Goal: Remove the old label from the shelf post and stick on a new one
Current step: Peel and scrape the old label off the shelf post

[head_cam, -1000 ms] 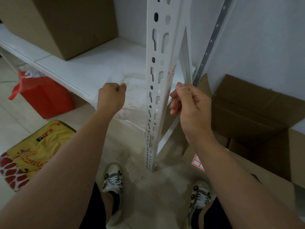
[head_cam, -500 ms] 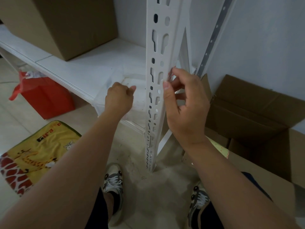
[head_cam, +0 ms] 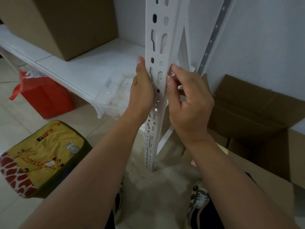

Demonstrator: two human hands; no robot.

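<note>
A white slotted shelf post (head_cam: 160, 38) rises from the floor in the middle of the head view. My left hand (head_cam: 142, 91) holds its left edge, thumb lying up along the metal. My right hand (head_cam: 188, 100) is at the post's right side, thumb and forefinger curled onto the old label (head_cam: 170, 73), a small white and red sticker of which only a sliver shows between the fingertips. The rest of the label is hidden by my fingers.
A white shelf board (head_cam: 79, 68) carries a cardboard box (head_cam: 66, 22) and a clear plastic tray (head_cam: 115, 98). A red bag (head_cam: 44, 96) and a yellow giraffe-print cushion (head_cam: 39, 156) lie left; open cardboard boxes (head_cam: 255, 116) stand right. My shoes (head_cam: 198, 200) are below.
My left hand moved right from beside the tray and took hold of the post's left edge. My right hand rose along the post's right side onto the label.
</note>
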